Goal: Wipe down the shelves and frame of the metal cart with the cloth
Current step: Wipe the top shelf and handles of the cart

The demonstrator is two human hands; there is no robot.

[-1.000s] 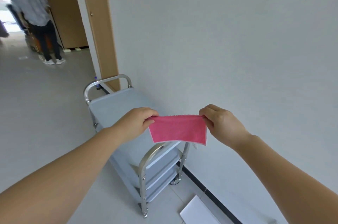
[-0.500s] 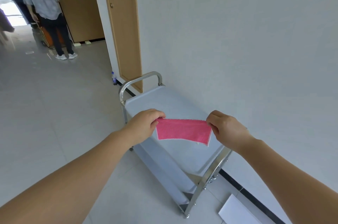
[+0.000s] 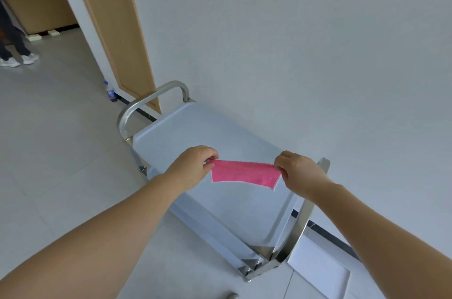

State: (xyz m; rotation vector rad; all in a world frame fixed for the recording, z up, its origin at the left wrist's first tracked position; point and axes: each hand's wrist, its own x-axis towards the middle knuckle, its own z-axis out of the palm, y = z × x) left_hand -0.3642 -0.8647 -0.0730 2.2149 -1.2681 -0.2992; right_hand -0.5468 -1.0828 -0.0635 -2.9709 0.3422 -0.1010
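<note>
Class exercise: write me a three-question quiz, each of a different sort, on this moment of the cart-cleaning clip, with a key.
1. True or false: the pink cloth lies flat on the cart's top shelf.
2. Which hands have a grip on the cloth? A) left only B) right only C) both
3. Fill in: a small ___ stands on the floor by the wooden door.

Key: 1 false, it is held stretched above the shelf; 2 C, left hand and right hand; 3 bottle.

Small bottle (image 3: 110, 90) by wooden door (image 3: 115, 29) (bystander's legs (image 3: 12, 39) beyond)
</note>
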